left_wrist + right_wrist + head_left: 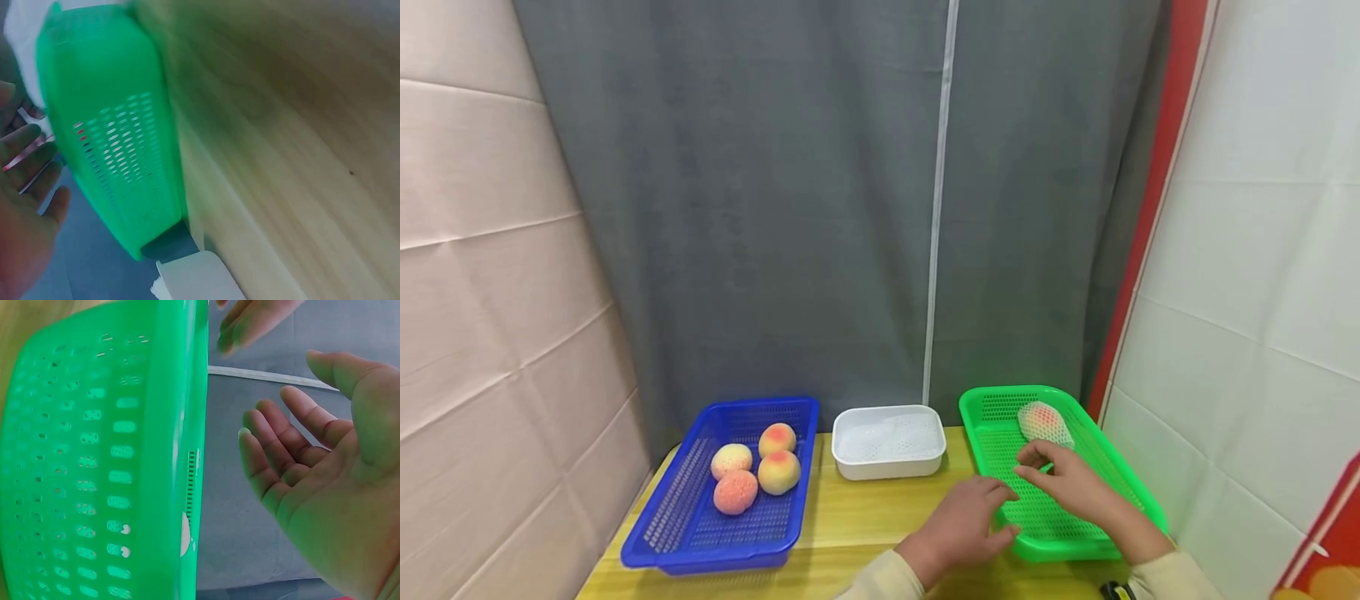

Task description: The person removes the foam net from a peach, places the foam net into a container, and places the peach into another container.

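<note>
My left hand (964,518) hovers beside the left rim of the green basket (1142,500), fingers loosely bent and holding nothing. Over the basket's front half is my right hand (1067,482), also empty, with its palm and relaxed fingers showing in the right wrist view. The two hands face each other, apart. A peach (1045,423) wrapped in a white foam net lies at the back of the green basket, just beyond the right fingertips. In the left wrist view the left fingers (37,165) overlap the basket's outer edge.
A blue basket (722,557) on the left holds several peaches (778,472) without nets. Between the baskets stands a white container (891,469) with white mesh-like material inside. All stand on a wooden table (850,517), with a grey curtain (775,208) behind and white wall panels at both sides.
</note>
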`<state>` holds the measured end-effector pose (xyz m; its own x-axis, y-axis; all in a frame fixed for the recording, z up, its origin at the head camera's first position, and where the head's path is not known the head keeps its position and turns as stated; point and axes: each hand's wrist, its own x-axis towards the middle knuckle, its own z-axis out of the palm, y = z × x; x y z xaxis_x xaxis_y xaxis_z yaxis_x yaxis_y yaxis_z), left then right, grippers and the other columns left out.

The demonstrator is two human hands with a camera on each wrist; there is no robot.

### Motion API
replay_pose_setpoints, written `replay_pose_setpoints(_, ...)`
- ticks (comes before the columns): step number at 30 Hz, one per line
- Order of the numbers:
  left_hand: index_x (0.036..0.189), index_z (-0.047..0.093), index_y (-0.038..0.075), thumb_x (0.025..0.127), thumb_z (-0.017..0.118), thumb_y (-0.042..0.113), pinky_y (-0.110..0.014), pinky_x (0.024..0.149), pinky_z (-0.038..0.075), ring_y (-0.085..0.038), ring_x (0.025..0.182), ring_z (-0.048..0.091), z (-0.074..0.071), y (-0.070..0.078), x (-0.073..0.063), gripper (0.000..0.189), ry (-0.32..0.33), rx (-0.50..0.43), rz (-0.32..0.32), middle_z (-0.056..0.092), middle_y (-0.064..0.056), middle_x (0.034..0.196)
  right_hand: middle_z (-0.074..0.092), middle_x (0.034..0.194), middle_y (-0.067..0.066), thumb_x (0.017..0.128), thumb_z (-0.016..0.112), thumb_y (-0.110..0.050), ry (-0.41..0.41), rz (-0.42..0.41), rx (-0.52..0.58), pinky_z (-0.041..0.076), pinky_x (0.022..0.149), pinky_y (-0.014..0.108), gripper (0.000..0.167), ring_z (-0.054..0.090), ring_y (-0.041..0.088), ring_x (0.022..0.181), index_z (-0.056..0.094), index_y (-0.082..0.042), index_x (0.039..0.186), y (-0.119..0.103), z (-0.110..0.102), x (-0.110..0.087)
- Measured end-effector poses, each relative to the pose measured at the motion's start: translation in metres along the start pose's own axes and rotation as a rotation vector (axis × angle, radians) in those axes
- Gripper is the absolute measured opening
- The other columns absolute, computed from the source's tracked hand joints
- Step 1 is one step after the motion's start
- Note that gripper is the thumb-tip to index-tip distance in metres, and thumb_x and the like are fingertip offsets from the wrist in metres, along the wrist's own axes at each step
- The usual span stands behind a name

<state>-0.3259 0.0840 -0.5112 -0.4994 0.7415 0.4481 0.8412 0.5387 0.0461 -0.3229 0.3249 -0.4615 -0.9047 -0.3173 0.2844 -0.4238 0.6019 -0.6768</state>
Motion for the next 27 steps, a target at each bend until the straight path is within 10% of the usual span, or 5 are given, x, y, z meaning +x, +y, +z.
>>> replay_pose_setpoints(8, 0.158, 0.06, 0.024, 0.118, 0.039, 0.049, -0.037, 0.125, 0.039, -0.015, 0.153, 0.048, 0.024, 0.006, 0.012, 0.051, -0.099, 0.192, 0.048, 0.057, 0.005, 0.161, 0.071, 0.113, -0.001, 0.11, 0.071, -0.029, 0.007, 0.017, 0.001, 0.058, 0.088, 0.035, 0.023, 0.067, 0.019, 0.105, 0.07, -0.008, 0.121, 0.001, -0.005, 0.001)
replay_pose_setpoints(27, 0.167, 0.05, 0.03, 0.118, 0.022, 0.052, -0.046, 0.131, 0.031, -0.017, 0.164, 0.031, 0.04, 0.008, 0.025, 0.06, -0.194, 0.196, 0.026, 0.039, 0.007, 0.176, 0.069, 0.111, 0.01, 0.106, 0.077, -0.021, 0.065, 0.043, -0.125, 0.059, 0.082, 0.046, 0.025, 0.068, 0.028, 0.101, 0.068, -0.001, 0.117, 0.009, -0.021, 0.027)
